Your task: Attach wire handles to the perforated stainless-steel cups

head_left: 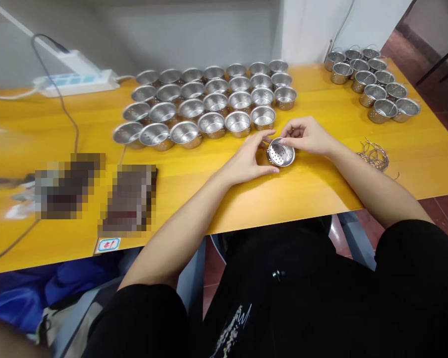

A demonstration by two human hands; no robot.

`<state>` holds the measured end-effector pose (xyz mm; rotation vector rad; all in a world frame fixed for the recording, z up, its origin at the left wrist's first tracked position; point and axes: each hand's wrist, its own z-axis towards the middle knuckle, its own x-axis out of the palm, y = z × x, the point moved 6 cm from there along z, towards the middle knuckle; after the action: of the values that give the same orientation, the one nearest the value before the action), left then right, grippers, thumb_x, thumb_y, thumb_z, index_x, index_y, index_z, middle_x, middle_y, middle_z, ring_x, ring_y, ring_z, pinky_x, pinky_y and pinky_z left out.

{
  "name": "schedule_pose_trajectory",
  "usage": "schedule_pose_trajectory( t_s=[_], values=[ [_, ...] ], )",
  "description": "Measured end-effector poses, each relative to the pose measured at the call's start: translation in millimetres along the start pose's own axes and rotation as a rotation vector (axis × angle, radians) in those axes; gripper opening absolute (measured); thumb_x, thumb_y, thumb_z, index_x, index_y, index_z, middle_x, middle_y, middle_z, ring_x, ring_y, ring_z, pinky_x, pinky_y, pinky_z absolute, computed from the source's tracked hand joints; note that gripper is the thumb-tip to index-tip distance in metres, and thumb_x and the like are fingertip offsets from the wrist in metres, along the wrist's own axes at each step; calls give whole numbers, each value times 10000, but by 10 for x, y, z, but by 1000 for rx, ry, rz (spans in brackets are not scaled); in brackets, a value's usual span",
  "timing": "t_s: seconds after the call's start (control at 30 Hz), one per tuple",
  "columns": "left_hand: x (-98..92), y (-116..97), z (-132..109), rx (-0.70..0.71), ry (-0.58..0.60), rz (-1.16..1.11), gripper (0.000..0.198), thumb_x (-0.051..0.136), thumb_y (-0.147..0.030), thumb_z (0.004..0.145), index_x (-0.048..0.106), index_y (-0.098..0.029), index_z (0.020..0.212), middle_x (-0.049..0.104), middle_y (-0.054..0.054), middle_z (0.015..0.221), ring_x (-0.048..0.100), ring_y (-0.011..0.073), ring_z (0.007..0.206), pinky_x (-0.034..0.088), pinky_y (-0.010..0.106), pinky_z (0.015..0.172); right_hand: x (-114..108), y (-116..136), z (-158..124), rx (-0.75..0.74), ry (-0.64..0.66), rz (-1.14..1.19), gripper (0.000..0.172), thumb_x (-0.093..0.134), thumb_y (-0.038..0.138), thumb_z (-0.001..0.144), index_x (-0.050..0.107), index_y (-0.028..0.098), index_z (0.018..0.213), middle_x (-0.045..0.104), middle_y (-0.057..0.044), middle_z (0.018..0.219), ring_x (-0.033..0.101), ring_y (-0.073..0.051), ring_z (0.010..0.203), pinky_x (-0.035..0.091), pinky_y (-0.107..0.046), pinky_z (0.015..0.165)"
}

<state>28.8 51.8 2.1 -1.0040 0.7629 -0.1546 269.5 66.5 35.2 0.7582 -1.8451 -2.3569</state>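
Observation:
A small perforated metal strainer cup point(281, 152) is tilted toward me just above or on the yellow table; I cannot tell if it touches. My left hand point(246, 158) curves around its left side, with the thumb at the near edge and the index finger at the far edge. At the far right rim, my right hand point(306, 136) is closed, thumb tip on the rim and the other fingers curled. Any thin wire between those fingers is too small to make out. To the right of my right forearm lies a tangle of bent wire handles point(374, 155).
Several rows of similar strainer cups without visible handles point(212, 124) stand behind my hands. Cups with wire handles point(383, 110) are grouped at the far right. A power strip point(78, 82), cable, two blurred-out dark items point(127, 199) and a label card point(108, 245) occupy the left.

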Motion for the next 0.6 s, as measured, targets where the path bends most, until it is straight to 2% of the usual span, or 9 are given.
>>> schedule_pose_trajectory(
  t_s=[0.07, 0.13, 0.23, 0.33, 0.47, 0.6],
  values=[
    [-2, -23, 13, 13, -15, -28, 1280, 1124, -969, 792, 651, -273, 1757, 772, 233, 1725, 764, 496, 1584, 641, 686, 1358, 33, 12, 2, -23, -3, 2, 774, 1149, 914, 806, 861, 227, 1017, 813, -38, 899, 649, -182, 750, 482, -346, 681],
    [-7, -53, 22, 24, -32, -53, 1156, 1130, -948, 801, 705, -267, 1634, 799, 211, 1670, 791, 465, 1520, 679, 615, 1254, 45, 18, 0, -47, -5, 11, 769, 1137, 915, 824, 857, 232, 1037, 825, -45, 940, 677, -199, 808, 535, -357, 731],
    [-24, -104, 25, 27, -46, -55, 1083, 1138, -958, 782, 738, -273, 1519, 831, 164, 1555, 818, 411, 1382, 681, 546, 1144, 69, 26, -4, -67, -1, 57, 741, 1138, 893, 831, 864, 243, 1057, 875, -75, 1048, 758, -246, 962, 656, -395, 915],
    [-52, -162, 20, 34, -45, -7, 1083, 1106, -1017, 778, 755, -269, 1478, 826, 146, 1486, 798, 386, 1323, 668, 532, 1129, 105, 33, -9, -72, -1, 93, 664, 1144, 824, 859, 875, 255, 1070, 907, -82, 1090, 800, -269, 1013, 699, -437, 1036],
    [-75, -195, 20, 21, -53, 55, 1069, 1050, -1086, 779, 778, -287, 1435, 802, 142, 1458, 766, 392, 1329, 689, 543, 1131, 143, 20, -17, -49, 5, 85, 575, 1147, 735, 878, 880, 258, 1059, 934, -89, 1106, 831, -292, 1025, 721, -455, 1022],
    [-30, -213, 14, 34, -34, 55, 977, 1050, -969, 851, 737, -293, 1482, 792, 151, 1534, 759, 398, 1351, 694, 554, 1147, 125, 37, -17, -89, -38, 25, 507, 1112, 692, 919, 899, 249, 1043, 934, -92, 1099, 834, -284, 1008, 709, -446, 988]
  ],
)
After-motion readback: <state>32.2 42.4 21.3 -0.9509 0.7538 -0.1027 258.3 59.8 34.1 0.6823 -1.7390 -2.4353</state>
